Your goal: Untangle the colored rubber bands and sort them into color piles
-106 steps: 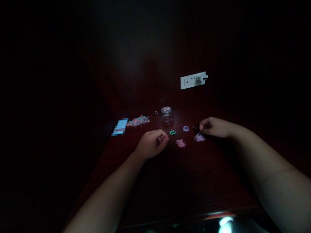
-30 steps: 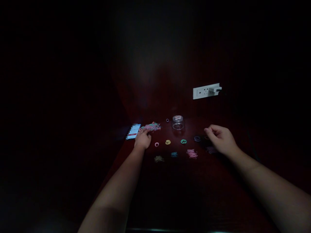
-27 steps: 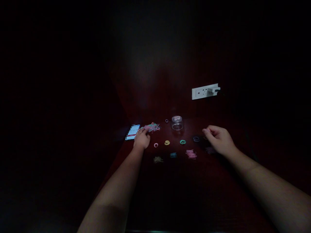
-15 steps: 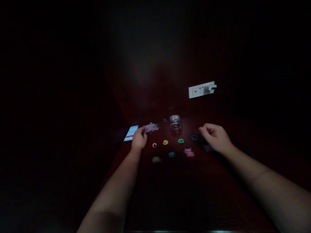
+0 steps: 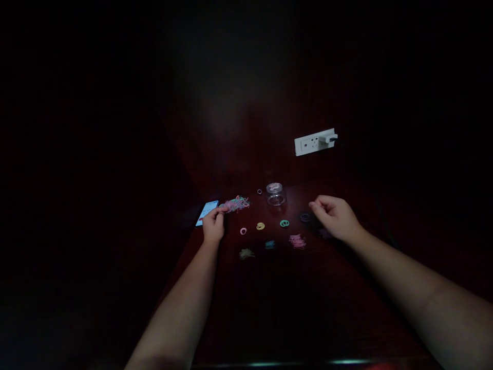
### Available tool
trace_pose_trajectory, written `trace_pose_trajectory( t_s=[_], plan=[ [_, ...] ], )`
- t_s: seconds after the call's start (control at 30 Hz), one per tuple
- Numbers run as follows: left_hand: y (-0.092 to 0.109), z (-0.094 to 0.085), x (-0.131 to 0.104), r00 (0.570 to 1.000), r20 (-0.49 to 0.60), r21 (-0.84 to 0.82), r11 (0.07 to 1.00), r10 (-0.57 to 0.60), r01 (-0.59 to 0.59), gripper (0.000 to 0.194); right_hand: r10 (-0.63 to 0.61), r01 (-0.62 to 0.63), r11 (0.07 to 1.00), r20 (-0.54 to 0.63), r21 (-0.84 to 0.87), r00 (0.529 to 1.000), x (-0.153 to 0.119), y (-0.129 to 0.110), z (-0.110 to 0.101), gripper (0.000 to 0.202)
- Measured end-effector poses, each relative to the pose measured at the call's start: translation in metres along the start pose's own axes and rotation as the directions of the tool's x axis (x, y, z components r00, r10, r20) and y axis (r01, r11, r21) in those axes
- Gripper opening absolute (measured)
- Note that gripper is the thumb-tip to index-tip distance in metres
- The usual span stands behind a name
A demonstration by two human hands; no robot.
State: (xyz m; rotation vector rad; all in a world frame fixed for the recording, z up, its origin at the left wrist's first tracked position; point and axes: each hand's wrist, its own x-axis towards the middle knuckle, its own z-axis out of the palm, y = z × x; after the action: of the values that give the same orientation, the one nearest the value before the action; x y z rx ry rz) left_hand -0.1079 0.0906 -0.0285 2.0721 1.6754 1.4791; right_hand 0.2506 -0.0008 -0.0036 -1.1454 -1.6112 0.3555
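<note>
A lidded jar nearby, the left hand, its grip unclear, partly hides a phone beside a rubber-band pile; right hand grip also unclear

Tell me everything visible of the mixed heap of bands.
The mixed heap is a loose tangle of thin bands, pink and pale grey with some green; they look like elastic, though the light is dim. It lies on the dark reddish table, between the lit phone and the clear jar. The fingers of the left hand appear to touch its near left edge.
</note>
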Motion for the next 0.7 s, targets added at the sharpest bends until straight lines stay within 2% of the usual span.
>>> trace_pose_trajectory(
  t_s=[0.1, 0.17, 0.2, 0.27, 0.33, 0.4, 0.47, 0.57, 0.7],
  plan=[
    [0.019, -0.004, -0.006, 0.996, 0.015, -0.054, 0.995, 0.088, -0.087, 0.036, -0.006, 0.006, 1.0, 0.054, -0.01, 0.999, -0.002, -0.002, 0.004, 0.038],
    [0.038, -0.004, -0.012, 0.976, 0.042, -0.103, 0.972, 0.216, -0.21, 0.035, -0.034, 0.034, 0.999, 0.131, 0.0, 0.991, -0.005, -0.006, 0.009, 0.035],
    [0.049, -0.004, -0.015, 0.949, 0.071, -0.13, 0.946, 0.307, -0.296, 0.035, -0.051, 0.049, 0.999, 0.175, 0.012, 0.983, -0.007, -0.009, 0.011, 0.03],
    [0.072, -0.003, -0.023, 0.864, 0.115, -0.198, 0.864, 0.49, -0.463, 0.035, -0.068, 0.059, 0.997, 0.261, 0.042, 0.963, -0.011, -0.017, 0.016, 0.013],
    [0.094, -0.002, -0.034, 0.764, 0.153, -0.275, 0.769, 0.627, -0.576, 0.034, -0.053, 0.02, 0.995, 0.343, 0.102, 0.938, -0.014, -0.025, 0.02, 0.025],
    [0.111, -0.003, -0.045, 0.682, 0.197, -0.327, 0.703, 0.705, -0.632, 0.035, -0.07, 0.018, 0.989, 0.357, 0.148, 0.932, -0.017, -0.033, 0.021, 0.033],
    [0.123, -0.004, -0.056, 0.637, 0.223, -0.358, 0.67, 0.738, -0.651, 0.038, -0.086, 0.026, 0.985, 0.35, 0.173, 0.933, -0.018, -0.039, 0.021, 0.029],
    [0.133, -0.005, -0.067, 0.622, 0.236, -0.368, 0.661, 0.747, -0.654, 0.041, -0.092, 0.027, 0.982, 0.348, 0.187, 0.933, -0.018, -0.041, 0.02, 0.016],
    [0.136, -0.002, -0.071, 0.625, 0.254, -0.343, 0.673, 0.738, -0.655, 0.044, -0.11, 0.048, 0.979, 0.315, 0.198, 0.943, -0.018, -0.037, 0.02, 0.017]
  ],
)
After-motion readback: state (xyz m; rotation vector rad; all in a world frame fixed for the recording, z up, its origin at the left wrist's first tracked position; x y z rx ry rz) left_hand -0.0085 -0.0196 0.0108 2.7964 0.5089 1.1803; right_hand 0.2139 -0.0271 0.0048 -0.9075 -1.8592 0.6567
